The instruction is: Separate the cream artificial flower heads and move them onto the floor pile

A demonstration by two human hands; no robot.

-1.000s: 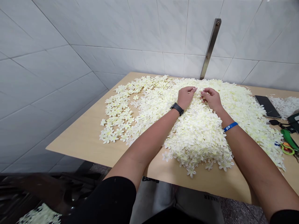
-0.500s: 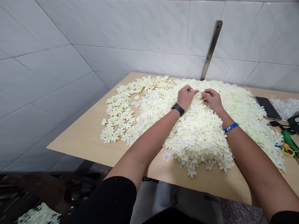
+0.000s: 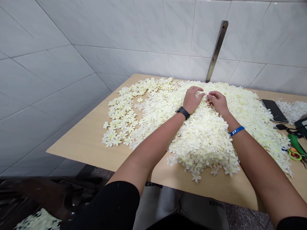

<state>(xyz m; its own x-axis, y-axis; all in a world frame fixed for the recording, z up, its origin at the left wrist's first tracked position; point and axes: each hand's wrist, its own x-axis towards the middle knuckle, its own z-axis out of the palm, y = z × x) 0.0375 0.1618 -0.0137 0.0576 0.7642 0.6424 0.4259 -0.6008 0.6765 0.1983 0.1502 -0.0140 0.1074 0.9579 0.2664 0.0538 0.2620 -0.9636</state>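
Observation:
My left hand [image 3: 193, 99], with a black band on the wrist, is over the far middle of a large heap of pale yellow-white flower heads [image 3: 203, 140]. Its thumb and forefinger are spread apart and no object shows between them. Close by on its right is my right hand [image 3: 217, 101], wearing a blue wristband. The right fingers are curled together in a pinch, and whatever they hold is too small to make out. Flowers lie beneath and all around both hands.
A wooden board [image 3: 79, 145] carries the heap against a tiled wall. At the right are a phone [image 3: 274, 111], white slender pieces [image 3: 294, 110], green-handled scissors [image 3: 295, 154] and a black item. A metal bar [image 3: 217, 51] is fixed to the wall. More flowers [image 3: 39, 220] lie at lower left.
My left thumb and forefinger have parted from their pinch, with the forefinger now raised. My right hand has stayed almost where it was.

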